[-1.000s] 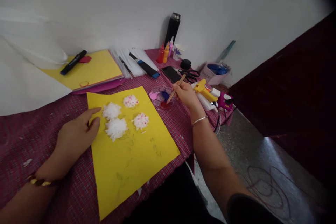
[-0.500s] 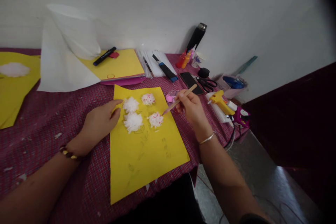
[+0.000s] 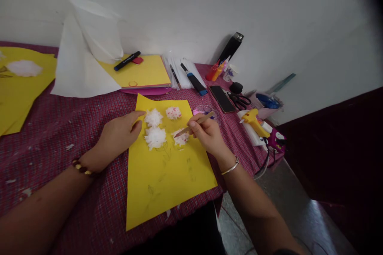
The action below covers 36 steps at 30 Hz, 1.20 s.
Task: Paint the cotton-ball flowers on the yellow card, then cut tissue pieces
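A yellow paper sheet [image 3: 167, 175] lies on the red checked tablecloth [image 3: 60, 135]. Several white cotton tufts are stuck near its top; two, including the far tuft [image 3: 173, 112], carry red dots. My right hand [image 3: 206, 135] pinches a thin wooden stick [image 3: 194, 123] whose tip touches the right tuft [image 3: 181, 138]. My left hand [image 3: 119, 135] rests flat on the sheet's left edge, fingers stretched out beside the plain white tufts [image 3: 154, 127]. A small clear paint palette [image 3: 206, 110] sits just behind my right hand.
Along the wall stand a stack of coloured paper [image 3: 140, 73] with a black marker [image 3: 127, 60], white sheets [image 3: 80, 63], a black flask [image 3: 231, 48], paint bottles [image 3: 217, 71], a phone [image 3: 222, 99], scissors [image 3: 239, 99] and a yellow glue gun [image 3: 254, 121]. The table edge drops off at the right.
My right hand has brought the stick from the paint palette over to the right tuft. The camera has turned left, and my left hand has stayed on the sheet.
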Tool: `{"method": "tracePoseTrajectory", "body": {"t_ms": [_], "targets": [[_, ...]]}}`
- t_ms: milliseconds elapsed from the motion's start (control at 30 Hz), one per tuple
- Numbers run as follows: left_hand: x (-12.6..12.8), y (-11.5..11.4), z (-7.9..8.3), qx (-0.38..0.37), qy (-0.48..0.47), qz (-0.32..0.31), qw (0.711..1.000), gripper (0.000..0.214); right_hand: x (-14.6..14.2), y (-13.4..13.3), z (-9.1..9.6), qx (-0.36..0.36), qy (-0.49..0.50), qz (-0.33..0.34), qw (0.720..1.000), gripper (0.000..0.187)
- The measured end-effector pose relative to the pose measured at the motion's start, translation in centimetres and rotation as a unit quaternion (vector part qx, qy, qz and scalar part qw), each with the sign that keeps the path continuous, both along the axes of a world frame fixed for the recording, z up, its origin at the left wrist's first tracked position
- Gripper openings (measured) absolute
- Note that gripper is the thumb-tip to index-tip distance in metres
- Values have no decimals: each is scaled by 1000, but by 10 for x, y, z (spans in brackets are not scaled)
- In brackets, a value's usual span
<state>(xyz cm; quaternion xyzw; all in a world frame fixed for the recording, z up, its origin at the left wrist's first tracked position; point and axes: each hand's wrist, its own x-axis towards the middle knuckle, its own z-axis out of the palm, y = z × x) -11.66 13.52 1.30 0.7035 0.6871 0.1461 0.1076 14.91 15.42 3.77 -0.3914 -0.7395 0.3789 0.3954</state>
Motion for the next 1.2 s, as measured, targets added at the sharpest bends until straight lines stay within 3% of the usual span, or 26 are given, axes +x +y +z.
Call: {"method": "tracePoseTrajectory", "body": {"t_ms": [100,467,700,933,1100,1200], "targets": [[1,0,1,-2,2,2,1000,49,1,0,0,-38,24,2,999,31],[0,0,2,-11,-7,1,1000,49,7,4,0,-53,1,14,999,29],[1,0,2,-7,-6,5,1000,48,9,6,-1,-51,39,-29,997,26],[0,0,1,-1,-17,-3,1000,48,6,5,-3,-26,46,-21,998,26],[0,0,0,1,-13,-2,1000,49,3,5,-3,16,-55,9,998,26],[0,0,1,-4,-11,1,1000,49,5,4,0,19,-22,-23,999,25]]}}
